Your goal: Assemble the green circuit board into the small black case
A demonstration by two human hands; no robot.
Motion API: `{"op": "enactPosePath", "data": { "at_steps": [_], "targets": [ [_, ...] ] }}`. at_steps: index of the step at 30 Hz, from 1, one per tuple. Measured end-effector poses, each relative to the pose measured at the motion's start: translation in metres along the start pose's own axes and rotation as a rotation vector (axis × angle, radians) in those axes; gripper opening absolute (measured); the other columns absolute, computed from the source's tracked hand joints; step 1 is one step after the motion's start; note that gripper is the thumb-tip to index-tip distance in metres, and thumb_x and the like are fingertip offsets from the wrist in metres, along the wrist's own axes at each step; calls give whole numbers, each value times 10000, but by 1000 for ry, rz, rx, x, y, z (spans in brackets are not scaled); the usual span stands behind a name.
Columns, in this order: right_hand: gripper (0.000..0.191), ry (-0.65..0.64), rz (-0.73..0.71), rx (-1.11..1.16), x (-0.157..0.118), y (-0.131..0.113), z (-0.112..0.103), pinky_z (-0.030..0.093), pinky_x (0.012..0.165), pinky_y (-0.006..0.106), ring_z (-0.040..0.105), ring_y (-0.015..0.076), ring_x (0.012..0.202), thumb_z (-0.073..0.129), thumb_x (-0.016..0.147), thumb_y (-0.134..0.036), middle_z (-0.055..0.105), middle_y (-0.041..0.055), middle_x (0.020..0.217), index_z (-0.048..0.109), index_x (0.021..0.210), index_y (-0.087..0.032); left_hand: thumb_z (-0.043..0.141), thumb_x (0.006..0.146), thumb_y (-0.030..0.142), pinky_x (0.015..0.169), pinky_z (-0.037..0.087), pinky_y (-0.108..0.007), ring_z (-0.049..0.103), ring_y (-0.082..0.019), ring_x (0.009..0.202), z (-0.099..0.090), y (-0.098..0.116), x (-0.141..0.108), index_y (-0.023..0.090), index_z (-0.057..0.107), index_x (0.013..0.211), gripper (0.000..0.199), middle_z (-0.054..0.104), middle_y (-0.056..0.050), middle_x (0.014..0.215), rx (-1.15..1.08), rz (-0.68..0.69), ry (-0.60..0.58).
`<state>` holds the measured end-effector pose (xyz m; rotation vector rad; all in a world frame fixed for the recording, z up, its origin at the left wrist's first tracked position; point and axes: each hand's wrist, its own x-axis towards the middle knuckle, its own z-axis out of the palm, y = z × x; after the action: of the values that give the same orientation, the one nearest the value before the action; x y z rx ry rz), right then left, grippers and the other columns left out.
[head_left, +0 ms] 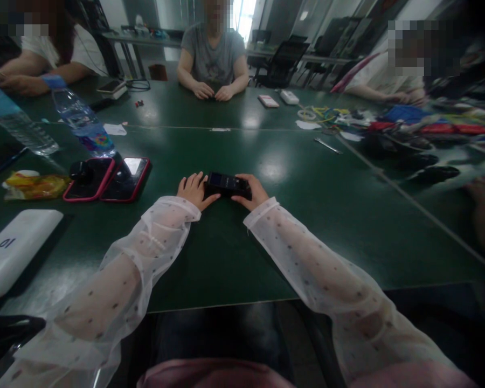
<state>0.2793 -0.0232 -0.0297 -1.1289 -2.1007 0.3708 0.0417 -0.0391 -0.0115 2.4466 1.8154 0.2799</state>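
Note:
A small black device (226, 184) with a little screen lies on the dark green table (307, 226), straight ahead of me. My right hand (254, 192) grips its right end, thumb on the near side and fingers on the far side. At the left end, my left hand (194, 191) rests with its fingers spread, its thumb along the near edge of the device. Both forearms wear sheer white sleeves with dark dots.
Left of my hands lie two red-cased phones (126, 180), a yellow packet (36, 186), a white power bank (20, 250) and water bottles (83, 121). Cables (327, 116) and a metal tool (327, 145) lie at the right. Other people sit around the table.

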Motion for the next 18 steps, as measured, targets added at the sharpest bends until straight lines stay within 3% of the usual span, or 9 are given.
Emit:
{"op": "enactPosePath", "data": {
  "at_steps": [18],
  "targets": [
    [583,-2,-19,-10,1,-2,-1,424,1016,548,553,332,1149,726,712,-285,591,85,1213,464,1232,-278,278,898,729,1198,194,-508,273,-302,1458,2,0,-1,162,374,1490,825,335,-117,1577,-27,-7,36]
  ]
}}
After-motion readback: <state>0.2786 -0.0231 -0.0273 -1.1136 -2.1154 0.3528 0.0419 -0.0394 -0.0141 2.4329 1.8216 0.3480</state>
